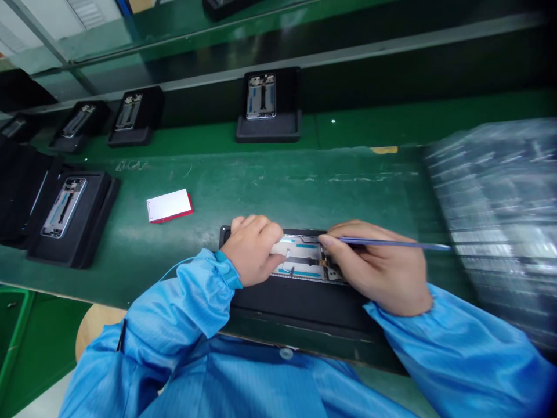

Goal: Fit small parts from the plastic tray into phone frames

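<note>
My left hand (252, 249) has its fingers curled over the left end of a phone mid-frame (302, 261), which lies flat on a black foam tray (300, 305). The frame's inner side faces up and shows blue strips and dark parts. My right hand (374, 267) grips a slim blue pick (391, 242) like a pen, and the hand is over the frame's right end. My hands hide the pick's tip and much of the frame. Both of my sleeves are blue.
Several phone frames sit in black trays (270, 128) along the green workbench (243, 186) and its raised shelf. A red-edged white notepad (169, 206) lies left of my hands. A blurred stack of clear plastic (496, 215) is at the right.
</note>
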Available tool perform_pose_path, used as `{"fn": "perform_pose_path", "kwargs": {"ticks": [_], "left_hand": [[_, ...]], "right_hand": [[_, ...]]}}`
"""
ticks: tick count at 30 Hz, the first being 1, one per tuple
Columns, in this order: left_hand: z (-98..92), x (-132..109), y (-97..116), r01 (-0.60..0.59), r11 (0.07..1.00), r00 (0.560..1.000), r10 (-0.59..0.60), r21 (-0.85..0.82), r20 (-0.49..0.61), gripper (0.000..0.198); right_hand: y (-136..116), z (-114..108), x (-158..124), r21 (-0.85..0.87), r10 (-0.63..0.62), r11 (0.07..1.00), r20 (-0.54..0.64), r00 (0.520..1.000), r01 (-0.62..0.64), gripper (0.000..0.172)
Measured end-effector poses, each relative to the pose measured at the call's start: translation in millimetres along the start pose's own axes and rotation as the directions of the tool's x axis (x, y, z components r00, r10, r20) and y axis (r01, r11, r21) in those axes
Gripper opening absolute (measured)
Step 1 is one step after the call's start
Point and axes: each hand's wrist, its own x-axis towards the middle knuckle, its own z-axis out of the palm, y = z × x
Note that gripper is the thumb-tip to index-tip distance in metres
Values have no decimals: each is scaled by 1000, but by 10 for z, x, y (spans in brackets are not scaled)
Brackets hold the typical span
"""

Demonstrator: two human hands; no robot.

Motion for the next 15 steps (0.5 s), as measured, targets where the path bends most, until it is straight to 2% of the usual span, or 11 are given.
{"fn": "perform_pose_path", "kwargs": {"ticks": [4, 6, 8, 13, 15], "left_hand": [[25, -23, -50, 3, 996, 998, -8, -85, -58, 18], [22, -42, -76, 12, 993, 995, -24, -118, -94, 18], [8, -65, -87, 21, 992, 993, -35, -123, -115, 16], [-24, -93, -19, -44, 998, 996, 40, -50, -81, 24], [-20, -81, 21, -87, 996, 996, 86, -14, -32, 30]], "right_hand": [[-54, -293, -81, -27, -40, 999, -76, 996, 38, 13], [-77, -448, -178, -115, -89, 990, -22, 996, 86, 24], [-86, -546, -296, -187, -138, 971, 85, 987, 152, 30], [-99, -492, -599, -195, -194, 949, 257, 947, 248, 22], [-109, -415, -705, -191, -212, 939, 333, 919, 286, 26]]}}
